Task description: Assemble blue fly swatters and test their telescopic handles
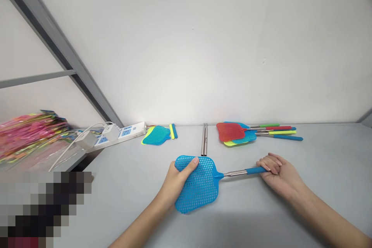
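A blue fly swatter lies just above the grey table, held at both ends. My left hand is closed on the left edge of its mesh head, thumb on top. My right hand is wrapped round the blue grip at the end of its metal telescopic rod. The rod looks short, drawn in.
Behind lie two bare metal rods, a stack of finished swatters in red, blue and yellow, loose swatter heads with short grips, a white power strip with chargers, and packaged goods at the left.
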`<state>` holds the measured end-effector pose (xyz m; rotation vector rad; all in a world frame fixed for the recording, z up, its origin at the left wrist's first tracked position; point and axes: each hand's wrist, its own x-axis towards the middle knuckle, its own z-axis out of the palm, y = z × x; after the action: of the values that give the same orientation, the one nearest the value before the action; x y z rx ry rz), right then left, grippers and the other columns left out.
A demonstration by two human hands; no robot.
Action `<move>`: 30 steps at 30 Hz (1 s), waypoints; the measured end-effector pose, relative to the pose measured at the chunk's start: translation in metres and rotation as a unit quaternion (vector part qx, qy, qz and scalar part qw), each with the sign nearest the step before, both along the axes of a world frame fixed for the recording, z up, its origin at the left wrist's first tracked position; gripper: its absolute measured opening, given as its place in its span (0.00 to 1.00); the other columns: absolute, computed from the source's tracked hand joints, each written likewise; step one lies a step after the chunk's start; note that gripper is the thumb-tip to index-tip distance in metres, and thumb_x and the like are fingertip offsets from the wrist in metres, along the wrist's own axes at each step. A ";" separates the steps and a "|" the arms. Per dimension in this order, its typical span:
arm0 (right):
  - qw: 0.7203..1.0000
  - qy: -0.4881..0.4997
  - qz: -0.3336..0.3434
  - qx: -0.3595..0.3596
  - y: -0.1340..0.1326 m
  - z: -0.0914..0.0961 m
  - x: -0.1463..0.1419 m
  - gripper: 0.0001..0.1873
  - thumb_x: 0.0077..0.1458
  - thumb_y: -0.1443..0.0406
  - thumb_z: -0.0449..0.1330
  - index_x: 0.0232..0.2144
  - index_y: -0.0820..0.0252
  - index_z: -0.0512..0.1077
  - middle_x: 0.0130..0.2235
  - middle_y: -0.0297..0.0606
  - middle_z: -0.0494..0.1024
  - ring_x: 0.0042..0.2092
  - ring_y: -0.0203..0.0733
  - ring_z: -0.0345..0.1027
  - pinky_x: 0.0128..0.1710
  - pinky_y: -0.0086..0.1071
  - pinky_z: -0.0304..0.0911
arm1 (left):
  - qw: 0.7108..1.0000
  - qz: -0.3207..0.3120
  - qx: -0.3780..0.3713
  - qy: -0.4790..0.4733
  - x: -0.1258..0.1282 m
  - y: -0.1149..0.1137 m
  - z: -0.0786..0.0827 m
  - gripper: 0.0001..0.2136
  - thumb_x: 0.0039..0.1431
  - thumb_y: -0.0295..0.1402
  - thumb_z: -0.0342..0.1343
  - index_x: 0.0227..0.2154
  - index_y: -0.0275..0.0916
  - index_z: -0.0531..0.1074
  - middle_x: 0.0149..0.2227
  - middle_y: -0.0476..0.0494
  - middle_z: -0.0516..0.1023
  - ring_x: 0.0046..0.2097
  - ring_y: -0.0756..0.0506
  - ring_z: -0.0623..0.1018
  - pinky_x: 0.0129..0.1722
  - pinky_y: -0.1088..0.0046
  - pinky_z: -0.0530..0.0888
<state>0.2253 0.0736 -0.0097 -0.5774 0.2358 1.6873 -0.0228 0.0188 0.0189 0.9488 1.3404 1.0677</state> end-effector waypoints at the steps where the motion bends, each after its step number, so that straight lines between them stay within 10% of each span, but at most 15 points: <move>1: 1.000 -0.007 0.005 0.013 0.000 0.000 0.000 0.17 0.47 0.76 0.45 0.16 0.58 0.41 0.12 0.25 0.43 0.13 0.30 0.38 0.12 0.26 0.48 | 0.999 0.002 -0.023 -0.041 0.000 0.000 0.000 0.14 0.46 0.43 0.54 0.25 0.35 0.69 0.25 0.44 0.74 0.30 0.45 0.75 0.32 0.69 0.71; 6: 0.987 -0.115 0.042 0.106 0.001 0.006 -0.004 0.11 0.49 0.73 0.48 0.18 0.59 0.54 0.17 0.28 0.57 0.19 0.28 0.55 0.21 0.25 0.62 | 0.980 0.036 -0.117 -0.154 -0.004 0.006 -0.002 0.17 0.43 0.43 0.56 0.33 0.36 0.69 0.30 0.41 0.76 0.32 0.41 0.76 0.34 0.60 0.72; 12: 0.904 -0.347 0.198 0.153 -0.001 0.005 -0.002 0.07 0.50 0.65 0.53 0.34 0.58 0.66 0.24 0.33 0.65 0.25 0.35 0.63 0.22 0.29 0.66 | 0.973 0.054 -0.128 -0.183 -0.018 0.018 -0.004 0.20 0.45 0.44 0.53 0.36 0.34 0.69 0.35 0.37 0.76 0.35 0.39 0.76 0.34 0.60 0.72; 15: 0.882 -0.359 0.264 0.154 0.001 0.000 0.002 0.06 0.47 0.68 0.57 0.32 0.60 0.67 0.24 0.32 0.65 0.22 0.32 0.63 0.21 0.27 0.67 | 0.989 0.054 -0.071 -0.120 -0.023 0.024 -0.009 0.19 0.45 0.45 0.53 0.33 0.33 0.70 0.33 0.37 0.76 0.34 0.40 0.76 0.31 0.65 0.73; 20: 0.911 -0.358 0.161 0.124 0.023 -0.003 0.020 0.02 0.47 0.73 0.57 0.26 0.66 0.69 0.28 0.35 0.68 0.28 0.31 0.67 0.32 0.21 0.69 | 0.987 0.105 0.093 0.085 -0.041 0.036 -0.013 0.22 0.48 0.50 0.45 0.32 0.35 0.70 0.33 0.41 0.75 0.32 0.45 0.75 0.25 0.73 0.70; 22: 0.918 -0.364 0.085 0.129 0.036 -0.002 0.036 0.03 0.48 0.73 0.55 0.25 0.65 0.69 0.28 0.35 0.68 0.28 0.30 0.66 0.31 0.20 0.70 | 0.915 0.097 0.175 0.350 -0.055 0.042 -0.011 0.23 0.53 0.49 0.36 0.36 0.38 0.69 0.39 0.43 0.73 0.37 0.45 0.73 0.31 0.71 0.70; 28: 0.913 -0.393 -0.041 0.106 0.066 -0.008 0.097 0.07 0.51 0.73 0.52 0.24 0.64 0.68 0.28 0.35 0.67 0.26 0.29 0.65 0.28 0.18 0.70 | 0.840 0.117 0.183 0.497 -0.098 0.057 -0.018 0.23 0.50 0.45 0.45 0.47 0.38 0.62 0.56 0.37 0.56 0.57 0.39 0.52 0.53 0.57 0.47; 30: 0.913 -0.393 -0.062 0.093 0.071 -0.014 0.109 0.09 0.51 0.75 0.51 0.23 0.64 0.67 0.27 0.34 0.66 0.25 0.28 0.64 0.27 0.17 0.69 | 0.771 0.066 0.112 0.623 -0.106 0.059 -0.026 0.25 0.53 0.46 0.39 0.52 0.40 0.55 0.57 0.37 0.52 0.58 0.39 0.51 0.51 0.54 0.49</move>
<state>0.3347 0.1446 -0.0236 -1.0202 -0.4573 1.2198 -0.1285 0.0782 -0.0070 1.9380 2.3901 0.6227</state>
